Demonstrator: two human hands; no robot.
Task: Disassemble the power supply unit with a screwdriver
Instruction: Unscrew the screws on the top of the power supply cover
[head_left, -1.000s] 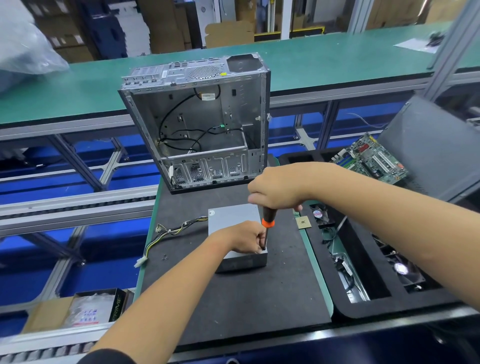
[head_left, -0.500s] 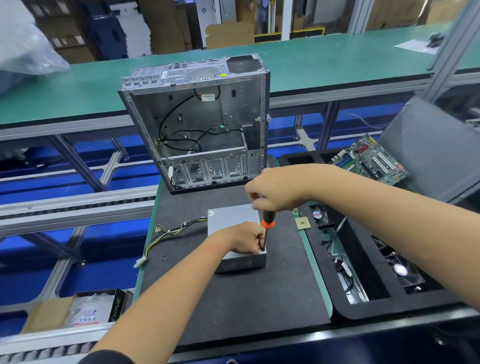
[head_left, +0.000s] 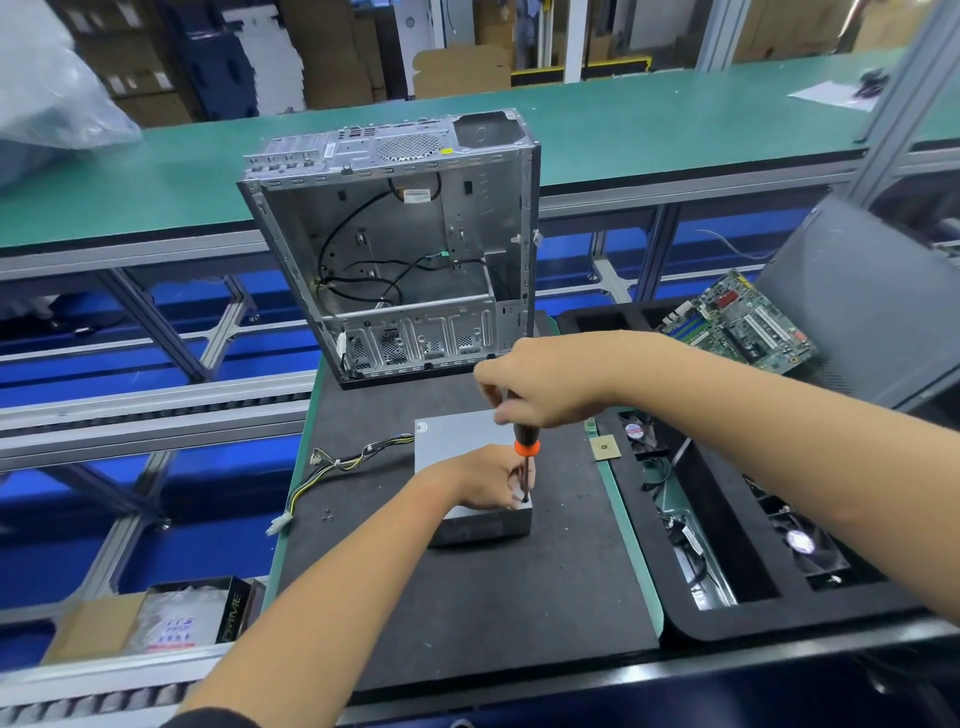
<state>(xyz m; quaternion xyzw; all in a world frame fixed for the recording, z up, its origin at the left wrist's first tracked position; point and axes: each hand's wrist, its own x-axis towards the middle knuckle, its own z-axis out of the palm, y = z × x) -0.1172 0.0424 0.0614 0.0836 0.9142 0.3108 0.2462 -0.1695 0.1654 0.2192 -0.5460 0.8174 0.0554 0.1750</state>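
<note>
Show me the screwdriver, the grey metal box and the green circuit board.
screwdriver (head_left: 526, 448), head view, orange collar.
grey metal box (head_left: 457, 434), head view, bare top face.
green circuit board (head_left: 740, 322), head view, middle of board.

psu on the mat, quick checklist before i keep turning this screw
1. Power supply unit flat on the black mat: ok.
2. Left hand steadies the unit by the shaft: ok.
3. Right hand grips the screwdriver handle, shaft upright: ok.
4. Tip seated in the screw at the near right corner: cannot tell, too small.
5. Cable bundle lies left, apart from the tool: ok.
6. Loose screws on the mat, clear of the hands: ok.
</note>
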